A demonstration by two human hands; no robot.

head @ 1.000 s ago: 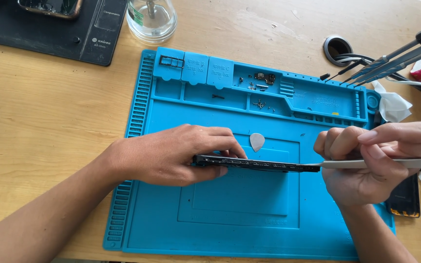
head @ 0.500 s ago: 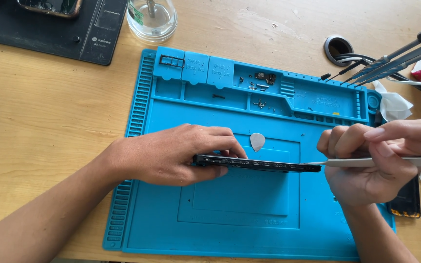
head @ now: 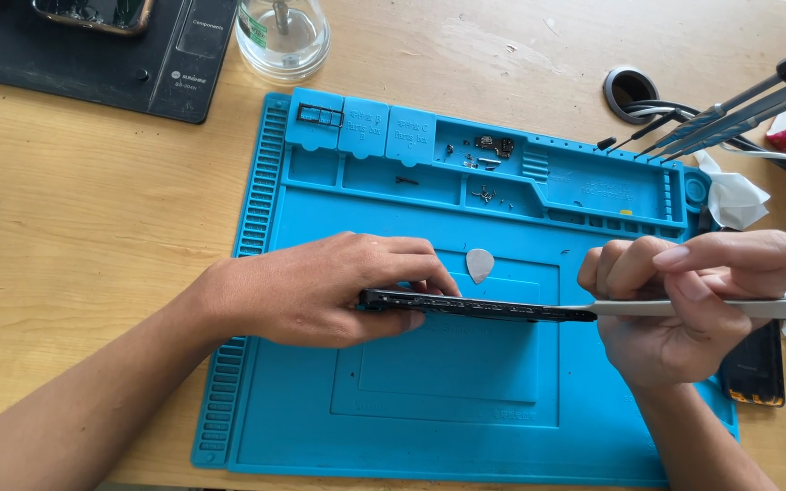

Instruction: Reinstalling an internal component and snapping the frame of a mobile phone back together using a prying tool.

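My left hand (head: 320, 289) grips one end of a thin black phone body (head: 493, 309), held edge-on just above the blue silicone work mat (head: 302, 409). My right hand (head: 684, 305) pinches a flat metal pry tool (head: 775, 308) whose tip meets the right end of the phone body. A small pale triangular pick (head: 479, 265) lies on the mat just behind the phone.
Tiny screws and parts (head: 486, 150) sit in the mat's upper trays. A black pad (head: 93, 55) with a phone on it and a clear glass bottle (head: 282, 35) stand at the back left. Tweezers and screwdrivers (head: 730, 114), white tissue (head: 734, 195) and a dark flat part (head: 757, 364) lie at the right.
My right hand has shifted its fingers slightly along the pry tool. The left hand and the phone body have stayed in place.
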